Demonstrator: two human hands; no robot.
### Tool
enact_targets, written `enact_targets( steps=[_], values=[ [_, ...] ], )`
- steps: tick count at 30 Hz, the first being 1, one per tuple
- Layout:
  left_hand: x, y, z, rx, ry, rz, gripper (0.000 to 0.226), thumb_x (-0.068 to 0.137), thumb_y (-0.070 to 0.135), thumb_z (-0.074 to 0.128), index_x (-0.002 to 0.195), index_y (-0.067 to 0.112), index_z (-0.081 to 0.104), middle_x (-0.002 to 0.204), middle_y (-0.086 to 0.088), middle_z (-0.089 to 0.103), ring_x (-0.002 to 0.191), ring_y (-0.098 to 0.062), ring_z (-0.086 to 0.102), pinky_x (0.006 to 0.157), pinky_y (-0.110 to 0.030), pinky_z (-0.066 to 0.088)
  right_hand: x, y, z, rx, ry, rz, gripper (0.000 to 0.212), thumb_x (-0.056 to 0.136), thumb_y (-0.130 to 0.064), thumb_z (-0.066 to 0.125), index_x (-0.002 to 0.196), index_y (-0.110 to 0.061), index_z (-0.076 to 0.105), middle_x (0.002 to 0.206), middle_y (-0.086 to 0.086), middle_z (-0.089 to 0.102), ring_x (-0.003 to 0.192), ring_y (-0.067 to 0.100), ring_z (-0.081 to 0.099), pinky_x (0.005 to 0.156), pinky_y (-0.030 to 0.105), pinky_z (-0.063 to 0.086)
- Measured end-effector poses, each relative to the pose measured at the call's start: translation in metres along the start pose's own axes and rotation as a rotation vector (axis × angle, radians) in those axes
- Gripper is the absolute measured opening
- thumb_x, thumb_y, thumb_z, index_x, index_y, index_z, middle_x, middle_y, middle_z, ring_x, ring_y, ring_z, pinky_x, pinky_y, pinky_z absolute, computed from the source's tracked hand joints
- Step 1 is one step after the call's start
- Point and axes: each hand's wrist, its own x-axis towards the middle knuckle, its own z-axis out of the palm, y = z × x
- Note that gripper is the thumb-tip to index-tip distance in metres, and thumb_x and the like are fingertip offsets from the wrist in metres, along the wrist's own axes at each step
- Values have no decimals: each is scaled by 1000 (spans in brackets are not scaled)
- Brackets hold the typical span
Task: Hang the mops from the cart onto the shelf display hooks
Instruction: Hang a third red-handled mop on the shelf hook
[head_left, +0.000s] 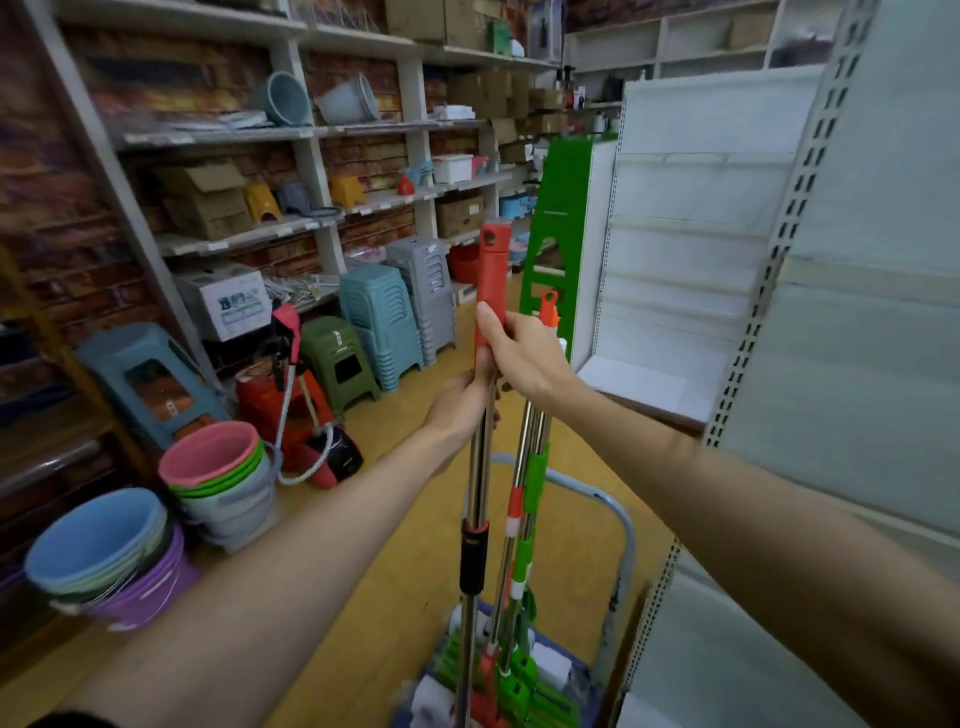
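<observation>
1. Two hands hold one mop in the head view: the left hand (462, 400) is wrapped around the bare steel shaft, and the right hand (519, 353) is closed just above it on the lower end of the red grip. The red-handled mop (480, 467) stands nearly upright, its long axis running from the cart up to a red cap with a hanging hole, which rises clear above both hands.
2. The other mops (524, 499), with green and orange fittings, lean just beside the held shaft on its right. Their heads rest in the blue-framed cart (626, 525) at the bottom of the view, and the held mop's lower end runs down among them.
3. The pale shelf display (857, 364) with slotted uprights stands close on the person's right, so the right hand is the nearer one. No hooks can be made out on it in this view.
4. The floor (415, 519) is yellow. Stacked buckets (223, 478) and stools (384, 317) line the left side, well apart from the cart, with stocked shelves behind them.
5. Judged from this, the mop needs lifting clear of the cart and swinging rightward, with the cap hole led to a hook.
</observation>
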Motion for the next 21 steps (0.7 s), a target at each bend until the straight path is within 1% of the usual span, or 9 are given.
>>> enact_targets(
  steps=[4,5,7,9,12,14,17,19,21],
  values=[
    [-86,40,-4,29,13,84,74,80,84,24,84,26,70,82,-8,75,81,-29,72,85,-50,58,-74,-40,-36,41,68,-55,58,102,-59,40,108,-11,72,82,1,72,71,20,69,56,24,55],
    [-105,50,-1,28,21,111,74,81,84,25,87,25,70,87,-10,76,86,-31,72,87,-52,57,-91,-48,-45,75,74,-59,58,102,-59,41,109,-10,72,86,3,75,72,19,71,56,25,58],
    [-142,69,8,7,13,163,71,84,81,28,96,25,71,100,-10,76,97,-32,70,93,-52,54,-127,-61,-67,175,87,-45,57,102,-58,42,109,-8,69,92,7,76,79,21,75,63,38,66],
    [-171,87,19,-5,-6,201,66,86,77,32,103,27,72,109,-7,76,105,-30,68,97,-49,51,-159,-73,-91,242,120,-21,54,102,-56,44,111,-8,68,100,11,76,88,25,76,71,47,67],
    [-207,111,38,-41,-57,247,53,89,74,37,92,33,70,105,-7,77,101,-25,70,97,-47,51,-202,-85,-130,258,155,-34,49,103,-53,44,109,-11,68,105,13,78,91,27,77,71,51,67],
    [-230,127,54,-66,-127,277,49,89,71,41,87,31,70,99,-7,79,91,-20,74,89,-43,56,-232,-89,-158,244,195,-38,46,104,-51,43,106,-12,67,103,11,78,88,25,78,68,50,67],
    [-265,150,86,-142,-256,261,57,89,67,47,88,16,73,85,-8,80,70,-17,75,68,-35,59,-276,-86,-197,204,280,-36,53,104,-51,43,105,-5,68,97,13,78,79,29,78,63,52,66],
    [-287,165,110,-183,-339,275,58,91,64,46,84,12,70,70,-2,77,63,-18,74,53,-30,57,-304,-80,-222,165,346,-53,49,104,-50,44,94,-9,69,76,2,75,61,23,74,55,46,64],
    [-310,179,139,-180,-403,290,58,91,65,44,77,13,65,58,3,72,57,-17,72,47,-24,53,-331,-73,-250,136,410,-70,44,105,-48,44,83,-17,66,63,-6,68,49,15,68,46,35,59]
  ],
)
